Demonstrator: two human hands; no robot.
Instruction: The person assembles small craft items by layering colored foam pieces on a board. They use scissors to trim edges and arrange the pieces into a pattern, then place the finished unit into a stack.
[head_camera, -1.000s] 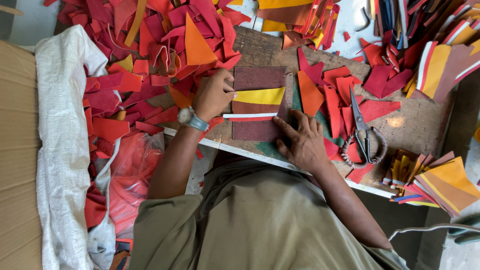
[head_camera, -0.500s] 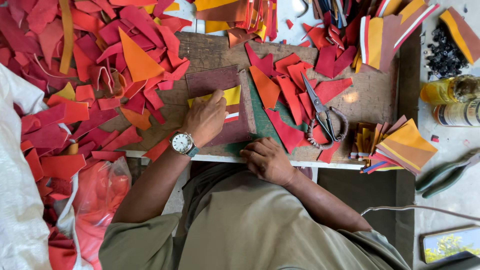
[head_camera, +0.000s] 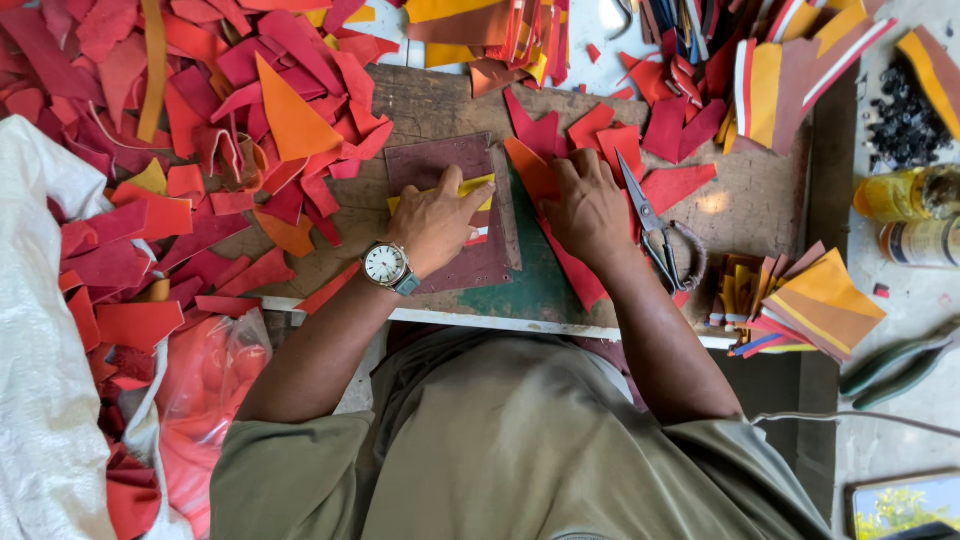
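Right hand (head_camera: 590, 205) moved onto scraps (head_camera: 640, 135) covering workbench (head_camera: 745, 215).

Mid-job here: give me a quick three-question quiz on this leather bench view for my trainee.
1. True or false: the left hand presses flat on the maroon panel with the yellow strip.
2. What does the right hand rest on?
A. the scissors
B. red and orange scraps on the green mat
C. the yellow bottle
3. Fill in: the scissors lie just to the ____ of the right hand in the picture.

Key:
1. True.
2. B. The hand lies palm down on the red scraps over the green mat; it does not grip the scissors.
3. Right; the blades point up toward the scrap pile.
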